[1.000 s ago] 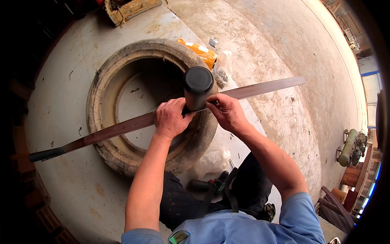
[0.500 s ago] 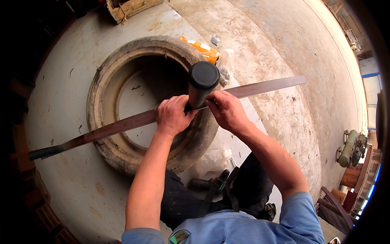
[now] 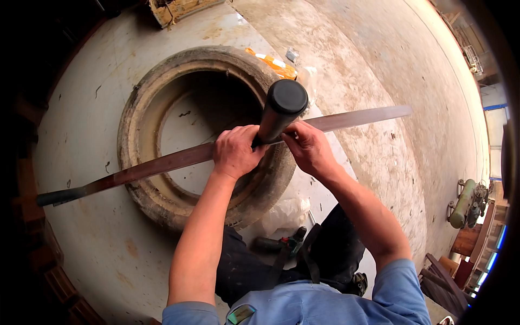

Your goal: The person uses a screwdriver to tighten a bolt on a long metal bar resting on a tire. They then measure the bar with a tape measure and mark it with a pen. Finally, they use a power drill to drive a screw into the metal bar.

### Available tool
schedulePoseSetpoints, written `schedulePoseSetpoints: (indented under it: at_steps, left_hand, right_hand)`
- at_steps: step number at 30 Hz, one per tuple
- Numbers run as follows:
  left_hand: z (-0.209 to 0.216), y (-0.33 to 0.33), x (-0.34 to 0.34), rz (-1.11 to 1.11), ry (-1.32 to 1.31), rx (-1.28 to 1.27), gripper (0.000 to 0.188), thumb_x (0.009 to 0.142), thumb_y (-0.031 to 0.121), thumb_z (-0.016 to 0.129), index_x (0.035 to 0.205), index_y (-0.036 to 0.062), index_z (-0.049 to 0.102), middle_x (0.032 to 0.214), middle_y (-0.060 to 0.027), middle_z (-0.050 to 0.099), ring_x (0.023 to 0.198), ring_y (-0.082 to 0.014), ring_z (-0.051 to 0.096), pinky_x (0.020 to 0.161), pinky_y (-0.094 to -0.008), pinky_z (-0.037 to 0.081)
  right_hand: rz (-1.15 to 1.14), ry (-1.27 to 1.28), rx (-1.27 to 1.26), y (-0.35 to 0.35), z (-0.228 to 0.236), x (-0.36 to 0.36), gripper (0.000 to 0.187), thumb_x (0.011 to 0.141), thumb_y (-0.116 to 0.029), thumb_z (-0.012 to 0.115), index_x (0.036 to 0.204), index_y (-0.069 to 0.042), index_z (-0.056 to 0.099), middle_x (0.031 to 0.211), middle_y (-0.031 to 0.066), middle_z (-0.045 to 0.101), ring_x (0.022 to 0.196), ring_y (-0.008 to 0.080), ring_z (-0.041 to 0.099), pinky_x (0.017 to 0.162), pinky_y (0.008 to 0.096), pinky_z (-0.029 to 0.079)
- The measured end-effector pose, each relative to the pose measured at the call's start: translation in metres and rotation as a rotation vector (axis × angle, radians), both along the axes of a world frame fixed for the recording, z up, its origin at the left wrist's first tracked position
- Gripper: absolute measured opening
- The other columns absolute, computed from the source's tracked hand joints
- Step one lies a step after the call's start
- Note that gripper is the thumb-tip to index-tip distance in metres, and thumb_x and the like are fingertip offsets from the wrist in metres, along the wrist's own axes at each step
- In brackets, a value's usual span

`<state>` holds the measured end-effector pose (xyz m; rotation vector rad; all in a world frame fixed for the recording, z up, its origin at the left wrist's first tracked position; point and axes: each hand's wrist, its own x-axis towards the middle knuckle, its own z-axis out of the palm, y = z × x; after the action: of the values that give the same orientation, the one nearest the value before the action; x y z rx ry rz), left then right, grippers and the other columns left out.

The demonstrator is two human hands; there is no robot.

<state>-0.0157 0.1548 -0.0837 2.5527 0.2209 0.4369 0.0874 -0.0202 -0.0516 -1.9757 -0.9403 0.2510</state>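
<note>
A long, narrow, flat brown strip lies slantwise across my view, with a dark sleeve-like end at the far left. At its middle stands a black cylinder with a round flat cap, tilted a little to the right. My left hand is closed round the strip on the left of the cylinder's base. On the other side, my right hand is closed, fingertips pinched at the strip close to the base. Below both hands is a large worn tyre, lying flat; my hands hide part of its rim.
Beyond the tyre lie an orange packet and a clear plastic bag. Near my knees are another crumpled plastic bag and a cordless drill. A green tank-like machine stands far right. A worn box sits at the far edge.
The black cylinder has shifted right and leans slightly more that way. Both hands have moved a little to the right with it, keeping their hold.
</note>
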Motion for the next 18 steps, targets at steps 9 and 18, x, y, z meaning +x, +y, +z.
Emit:
schedulePoseSetpoints:
  at_steps: [9, 18]
  left_hand:
    - [-0.003, 0.001, -0.002, 0.003, 0.003, 0.004, 0.033, 0.073, 0.026, 0.075, 0.103, 0.0157, 0.063, 0.103, 0.0005, 0.069, 0.098, -0.0205, 0.064, 0.082, -0.0388, 0.048]
    - [-0.002, 0.0, -0.003, 0.01, 0.02, 0.021, 0.039, 0.071, 0.027, 0.076, 0.105, 0.0137, 0.062, 0.104, -0.001, 0.068, 0.099, -0.0215, 0.063, 0.084, -0.0392, 0.047]
  right_hand:
    - [-0.187, 0.148, 0.062, -0.028, 0.014, -0.012, 0.009, 0.087, -0.004, 0.068, 0.094, -0.002, 0.063, 0.082, 0.0095, 0.063, 0.067, 0.0152, 0.058, 0.062, 0.0272, 0.048]
    - [-0.252, 0.262, 0.066, -0.05, 0.015, -0.027, 0.009, 0.088, -0.004, 0.067, 0.096, 0.0, 0.064, 0.076, 0.0065, 0.064, 0.066, 0.0088, 0.056, 0.062, 0.0259, 0.048]
